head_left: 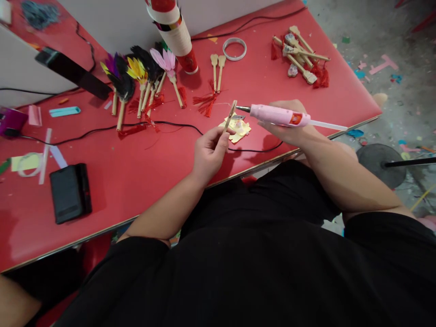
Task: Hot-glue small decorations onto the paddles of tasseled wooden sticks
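Pink glue gun [282,116] (near table edge [354,126])

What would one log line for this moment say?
left hand: holds wooden stick upright | right hand: holds pink glue gun, nozzle at stick top | under: yellow paper scrap | surface: red table

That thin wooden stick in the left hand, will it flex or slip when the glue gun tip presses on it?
The wooden stick looks rigid but slender, so it may bow slightly. The left hand pinches only its lower end, so the top could pivot away from the glue gun. It probably weighs little.
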`<state>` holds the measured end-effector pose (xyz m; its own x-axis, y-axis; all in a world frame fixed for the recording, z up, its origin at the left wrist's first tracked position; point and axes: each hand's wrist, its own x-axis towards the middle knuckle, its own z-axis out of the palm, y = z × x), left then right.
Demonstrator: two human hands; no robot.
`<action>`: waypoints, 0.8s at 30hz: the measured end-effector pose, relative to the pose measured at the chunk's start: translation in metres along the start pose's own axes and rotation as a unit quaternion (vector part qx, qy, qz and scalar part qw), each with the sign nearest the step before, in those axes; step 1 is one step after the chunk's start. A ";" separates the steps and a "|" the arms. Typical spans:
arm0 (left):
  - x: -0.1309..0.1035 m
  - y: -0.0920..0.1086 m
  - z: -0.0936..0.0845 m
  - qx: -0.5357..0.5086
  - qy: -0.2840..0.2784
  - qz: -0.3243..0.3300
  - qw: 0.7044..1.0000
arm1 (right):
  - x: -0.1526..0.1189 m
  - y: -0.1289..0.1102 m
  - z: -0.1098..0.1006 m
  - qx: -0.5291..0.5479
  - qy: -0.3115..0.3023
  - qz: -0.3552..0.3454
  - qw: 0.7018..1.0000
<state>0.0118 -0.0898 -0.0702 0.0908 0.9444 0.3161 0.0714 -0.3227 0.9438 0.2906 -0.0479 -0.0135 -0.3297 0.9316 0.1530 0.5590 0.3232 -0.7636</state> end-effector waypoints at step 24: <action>0.000 0.005 0.003 -0.072 0.000 -0.047 0.996 | 0.000 -0.014 0.025 -0.098 0.047 0.041 0.993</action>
<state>0.0151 -0.0919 -0.0662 0.0902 0.9700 0.2258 -0.0647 -0.2206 0.9732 0.2634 -0.0565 -0.0181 -0.2095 0.9646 0.1603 0.7216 0.2631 -0.6404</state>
